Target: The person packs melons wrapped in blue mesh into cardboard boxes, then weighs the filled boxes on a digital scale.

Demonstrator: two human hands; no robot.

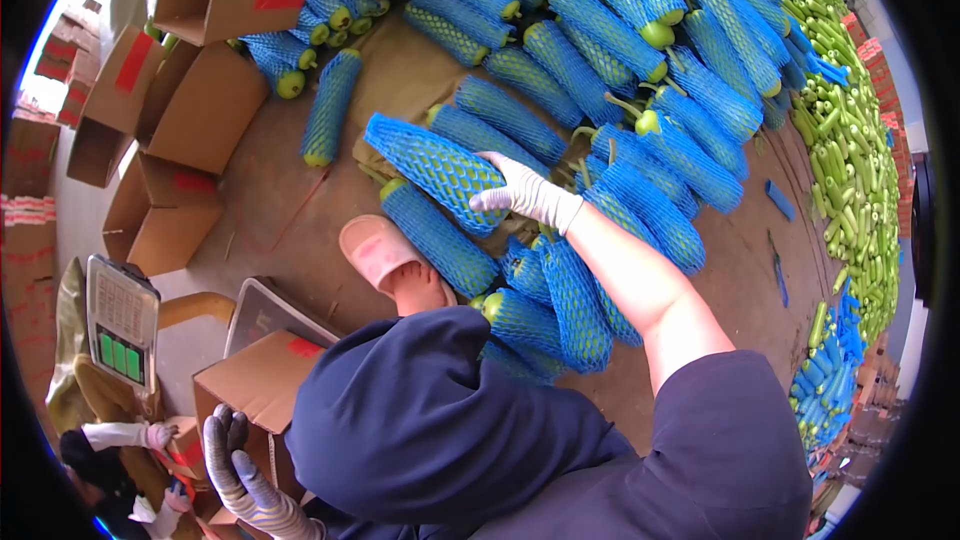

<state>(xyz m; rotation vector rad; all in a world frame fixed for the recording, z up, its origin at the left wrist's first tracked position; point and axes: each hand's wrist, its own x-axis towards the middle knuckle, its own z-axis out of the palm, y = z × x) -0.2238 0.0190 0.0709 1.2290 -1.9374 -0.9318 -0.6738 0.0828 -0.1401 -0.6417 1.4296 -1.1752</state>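
My right hand (532,194), in a pale striped glove, is closed around one end of a long green gourd (435,168) in a blue foam net. The gourd is tilted above another netted gourd (438,235). More netted gourds (620,205) lie close to my right wrist, stems showing on several. At the lower left, my left hand (250,485) wears a greyish glove; its fingers are spread with nothing in them. It is beside an open cardboard box (265,380). A dark hood (430,420) hides part of the floor and the left arm.
Open cardboard boxes (205,115) with red tape stand at the upper left. A scale display (122,325) is at the left. A co-worker's gloved hands (160,437) are at a box lower left. A foot in a pink slipper (378,252) is near the gourds. Bare green gourds (855,160) are heaped right.
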